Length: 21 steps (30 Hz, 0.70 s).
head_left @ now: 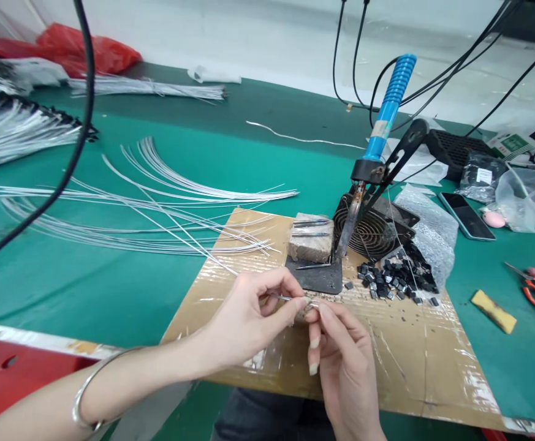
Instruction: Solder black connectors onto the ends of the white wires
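Landmark: a greyish block (311,248) with thin metal pieces on top, set on a dark plate (315,283) over a taped cardboard sheet (414,373) on the green worktop (203,138).
Held thing: a thin wire (285,298), just on the person's side of the block, raised between 2 bare hands.
Wire's long axis: roughly crosswise, running from the left grip towards the right grip; its far end is hidden by fingers.
Left hand (249,318): the wire is pinched between thumb and forefinger.
Right hand (347,361): the wire's end appears to be pinched by the fingertips, almost touching the left grip.
Soldering iron (389,107): held in a stand, blue handle up, its metal shaft slanting down just right of the block; the right hand seems slightly nearer to its tip than the left.
Loose wires (258,195): spread in pale, crossing fans left of the block, partly over the cardboard.
Small black pieces (377,285): heaped right of the block, in front of a round fan grille (368,229).
Farther right of the block: a phone (467,215) and a yellow sponge (494,311).
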Each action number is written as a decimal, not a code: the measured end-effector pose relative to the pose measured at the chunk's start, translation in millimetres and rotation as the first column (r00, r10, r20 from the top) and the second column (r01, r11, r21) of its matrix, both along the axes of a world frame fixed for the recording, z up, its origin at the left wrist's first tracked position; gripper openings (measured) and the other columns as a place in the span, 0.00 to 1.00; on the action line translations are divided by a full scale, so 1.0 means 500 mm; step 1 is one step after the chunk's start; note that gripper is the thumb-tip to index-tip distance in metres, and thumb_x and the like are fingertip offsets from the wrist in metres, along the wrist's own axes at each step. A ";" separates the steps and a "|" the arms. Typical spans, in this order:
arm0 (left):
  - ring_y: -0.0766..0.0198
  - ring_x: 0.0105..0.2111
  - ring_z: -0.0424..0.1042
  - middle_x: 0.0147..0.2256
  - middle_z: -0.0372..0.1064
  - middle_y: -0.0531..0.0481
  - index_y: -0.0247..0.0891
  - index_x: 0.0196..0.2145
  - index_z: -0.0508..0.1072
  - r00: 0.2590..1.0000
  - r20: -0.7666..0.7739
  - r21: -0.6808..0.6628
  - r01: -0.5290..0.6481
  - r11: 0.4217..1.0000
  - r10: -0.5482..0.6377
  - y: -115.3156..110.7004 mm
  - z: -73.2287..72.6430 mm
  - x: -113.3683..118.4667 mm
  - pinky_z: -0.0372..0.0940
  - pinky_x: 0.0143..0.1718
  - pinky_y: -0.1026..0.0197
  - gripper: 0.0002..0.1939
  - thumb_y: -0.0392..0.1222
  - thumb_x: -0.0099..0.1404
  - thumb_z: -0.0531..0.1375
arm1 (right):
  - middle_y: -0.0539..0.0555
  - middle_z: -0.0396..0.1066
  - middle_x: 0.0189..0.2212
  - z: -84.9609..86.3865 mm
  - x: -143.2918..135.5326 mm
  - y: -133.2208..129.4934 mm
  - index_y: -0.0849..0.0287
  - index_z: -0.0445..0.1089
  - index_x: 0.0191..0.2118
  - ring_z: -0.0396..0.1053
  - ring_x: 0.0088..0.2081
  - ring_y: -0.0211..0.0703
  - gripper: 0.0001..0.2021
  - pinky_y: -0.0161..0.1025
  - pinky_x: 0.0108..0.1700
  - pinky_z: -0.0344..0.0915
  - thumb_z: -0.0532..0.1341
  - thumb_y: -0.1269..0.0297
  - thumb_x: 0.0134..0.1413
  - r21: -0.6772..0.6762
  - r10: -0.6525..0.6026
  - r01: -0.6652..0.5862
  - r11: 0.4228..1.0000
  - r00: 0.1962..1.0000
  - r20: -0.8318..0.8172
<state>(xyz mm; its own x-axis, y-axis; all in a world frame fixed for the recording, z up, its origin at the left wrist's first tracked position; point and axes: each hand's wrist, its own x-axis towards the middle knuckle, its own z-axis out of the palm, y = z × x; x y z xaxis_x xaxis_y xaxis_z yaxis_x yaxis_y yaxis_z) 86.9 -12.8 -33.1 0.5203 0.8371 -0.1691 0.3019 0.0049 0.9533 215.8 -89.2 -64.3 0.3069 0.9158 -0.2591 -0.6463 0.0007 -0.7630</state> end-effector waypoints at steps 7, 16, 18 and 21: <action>0.68 0.22 0.60 0.23 0.67 0.52 0.37 0.29 0.73 1.000 0.009 0.037 -0.015 0.999 0.015 0.000 0.004 0.003 0.55 0.22 0.66 0.13 0.49 0.63 0.63 | 0.49 0.72 0.17 0.002 0.009 -0.001 0.59 0.84 0.28 0.65 0.15 0.29 0.12 0.23 0.17 0.68 0.77 0.55 0.48 -0.003 0.017 -0.017 1.000 0.999 0.034; 0.66 0.23 0.62 0.23 0.68 0.52 0.37 0.29 0.74 0.999 0.026 0.047 -0.031 0.998 0.030 -0.004 -0.009 0.000 0.55 0.22 0.66 0.12 0.48 0.64 0.63 | 0.50 0.74 0.19 0.003 -0.005 0.002 0.58 0.84 0.28 0.64 0.15 0.26 0.12 0.21 0.17 0.66 0.79 0.55 0.44 -0.021 -0.035 0.035 0.999 0.999 -0.032; 0.66 0.24 0.62 0.23 0.67 0.52 0.36 0.30 0.74 0.999 0.015 0.045 -0.029 0.999 0.029 -0.003 -0.011 -0.001 0.55 0.23 0.65 0.12 0.48 0.64 0.62 | 0.50 0.74 0.20 0.002 -0.009 0.002 0.59 0.84 0.28 0.64 0.15 0.26 0.12 0.20 0.17 0.66 0.79 0.56 0.43 -0.023 -0.055 0.054 0.998 0.998 -0.042; 0.65 0.25 0.62 0.24 0.66 0.52 0.36 0.30 0.73 0.999 0.007 0.038 -0.032 0.999 0.031 -0.003 -0.014 0.000 0.54 0.24 0.64 0.13 0.49 0.65 0.61 | 0.50 0.74 0.19 0.001 -0.013 -0.001 0.59 0.84 0.27 0.64 0.15 0.26 0.12 0.20 0.17 0.66 0.80 0.55 0.43 -0.024 -0.070 0.069 0.997 0.996 -0.052</action>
